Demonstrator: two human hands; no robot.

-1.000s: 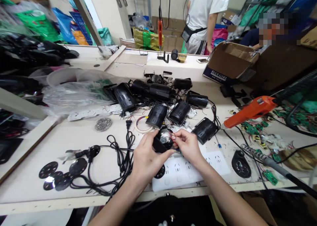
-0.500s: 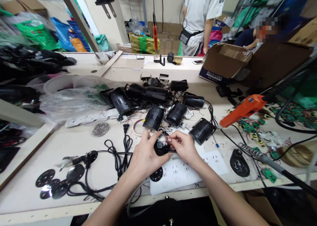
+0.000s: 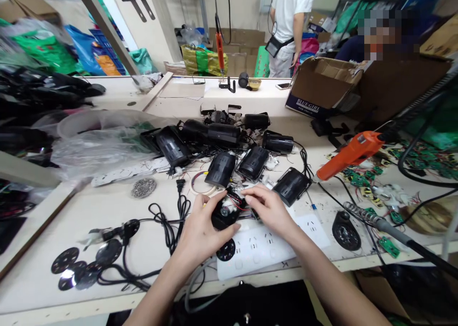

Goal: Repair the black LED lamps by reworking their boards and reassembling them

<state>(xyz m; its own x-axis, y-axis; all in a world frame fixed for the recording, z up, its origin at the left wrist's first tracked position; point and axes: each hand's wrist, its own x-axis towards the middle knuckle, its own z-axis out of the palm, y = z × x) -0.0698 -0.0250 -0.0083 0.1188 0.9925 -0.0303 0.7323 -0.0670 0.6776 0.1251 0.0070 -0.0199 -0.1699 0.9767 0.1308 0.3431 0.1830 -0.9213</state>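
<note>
housing (image 3: 223,219), black and open, held just beyond the left part of the white socket strip (image 3: 257,257). a pale motor-like part and red wires (image 3: 234,203) show inside it.

left hand (image 3: 203,228): clamped on the housing, thumb on the near side, fingers on the far side. right hand (image 3: 270,209): thumb and forefinger close together beside the red wires; whether anything is pinched cannot be told.

perforated black disc (image 3: 226,250) rests at the strip's left end. dark mark at the strip's near edge, too small to read with certainty.

left of the strip: looped black cord (image 3: 173,223), then further black discs (image 3: 109,252). left and beyond: shallow heap of small metal parts (image 3: 143,188). directly beyond: cluster of black casings (image 3: 220,168).

right of the strip: black teardrop-shaped cover (image 3: 346,230), near it a green circuit board (image 3: 389,246); farther beyond, an orange power tool (image 3: 352,154).

well beyond the strip, to the right: open carton (image 3: 324,85), panel lettered "blue girl"; smaller line beneath is illegible. person in white top (image 3: 291,21) stands past the bench.
</note>
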